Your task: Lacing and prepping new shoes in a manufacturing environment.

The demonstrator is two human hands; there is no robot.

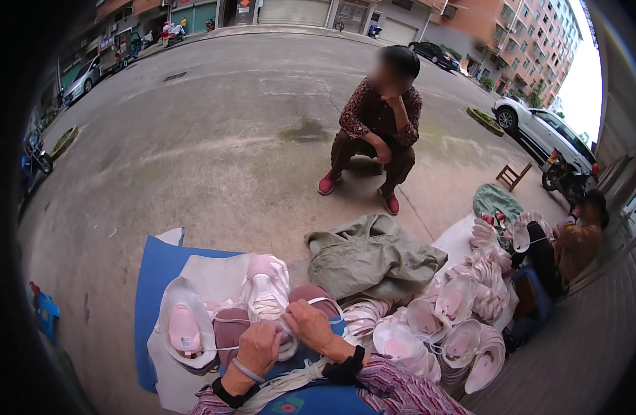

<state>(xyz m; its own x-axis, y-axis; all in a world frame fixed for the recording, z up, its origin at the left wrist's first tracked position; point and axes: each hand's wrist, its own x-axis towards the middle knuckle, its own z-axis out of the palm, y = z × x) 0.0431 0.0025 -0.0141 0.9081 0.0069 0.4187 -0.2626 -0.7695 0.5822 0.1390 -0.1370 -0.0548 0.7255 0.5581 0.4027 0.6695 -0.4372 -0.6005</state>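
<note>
Our work spread out on the concrete ground (214, 138)

We see the bare grey concrete pavement running out in front of us, stained and cracked in places, and on it, close to us, a blue sheet (159, 277) with a pale lining piece (211, 273) lying on top; just right of that sits a crumpled grey-green cloth (366, 259), touching a big heap of pink-and-white shoe uppers (456, 311) that spreads along the right side; further right a second green cloth bundle (496, 202) lies near a small wooden stool (513, 176) that stands on the concrete
</note>
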